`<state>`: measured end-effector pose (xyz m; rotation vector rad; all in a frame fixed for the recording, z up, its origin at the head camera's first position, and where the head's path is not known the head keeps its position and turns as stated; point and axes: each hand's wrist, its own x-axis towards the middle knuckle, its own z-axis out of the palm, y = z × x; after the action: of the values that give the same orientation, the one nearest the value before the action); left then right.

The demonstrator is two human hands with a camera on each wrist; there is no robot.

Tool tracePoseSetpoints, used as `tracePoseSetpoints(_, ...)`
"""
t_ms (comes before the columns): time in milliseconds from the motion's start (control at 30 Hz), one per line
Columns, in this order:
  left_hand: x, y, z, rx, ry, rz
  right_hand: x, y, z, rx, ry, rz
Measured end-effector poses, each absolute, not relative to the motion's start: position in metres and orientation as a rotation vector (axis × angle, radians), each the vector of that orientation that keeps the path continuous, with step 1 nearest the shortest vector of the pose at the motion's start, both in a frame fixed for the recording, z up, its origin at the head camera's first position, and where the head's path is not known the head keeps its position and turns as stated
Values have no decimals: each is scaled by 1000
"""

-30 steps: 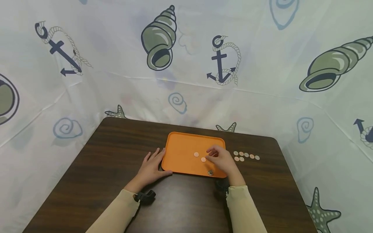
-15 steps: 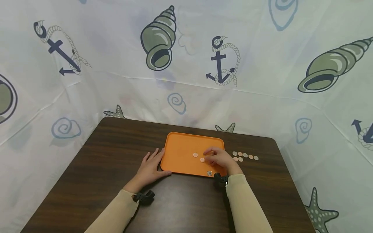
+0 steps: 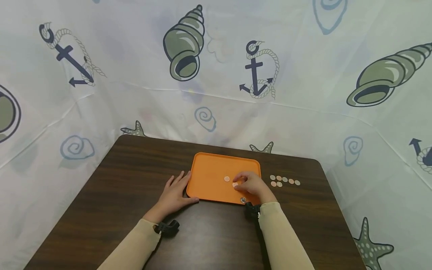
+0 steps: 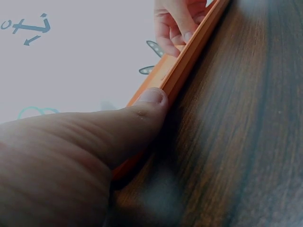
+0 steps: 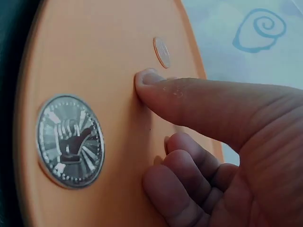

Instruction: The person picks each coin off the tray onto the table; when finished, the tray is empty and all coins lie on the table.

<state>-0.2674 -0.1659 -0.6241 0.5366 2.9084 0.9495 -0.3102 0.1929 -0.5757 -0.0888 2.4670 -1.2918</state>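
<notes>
Well, R hand [image 3: 251, 185] has thumb & fingers bent close over a pale coin [image 3: 235, 184] on the orange tray [image 3: 209, 170]; can't tell if they actually grip it. Best pinch it by the rim, keeping clear of the silver token [image 3: 243, 200] nr the tray's near edge. L hand [image 3: 173, 193], fingers spread apart, should steady the tray's left end on the worktop [image 3: 209, 232].

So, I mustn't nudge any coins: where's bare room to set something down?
Bare: table between the sleeves, before the tray, and left of the left hand; the tray's far-left part. Crowded: the tray's middle and right, with the right hand and coins; table right of it, with seven coins.
</notes>
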Motion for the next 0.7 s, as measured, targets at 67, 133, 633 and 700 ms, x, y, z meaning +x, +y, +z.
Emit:
tracePoseSetpoints(67,-267,-166,-625,539,2908,951,-311,194,-576,-98,2472,-1289)
tracePoseSetpoints(133,-267,-167,-625,542,2910,951,-312,196,-578,-87,2473,-1311)
tracePoseSetpoints(633,-262,-167,-618,548,2905,972,-309,192,-587,138,2511,-1509)
tracePoseSetpoints(700,-262,-167,-618,548,2904,979,-308,190,-586,148,2525,-1527)
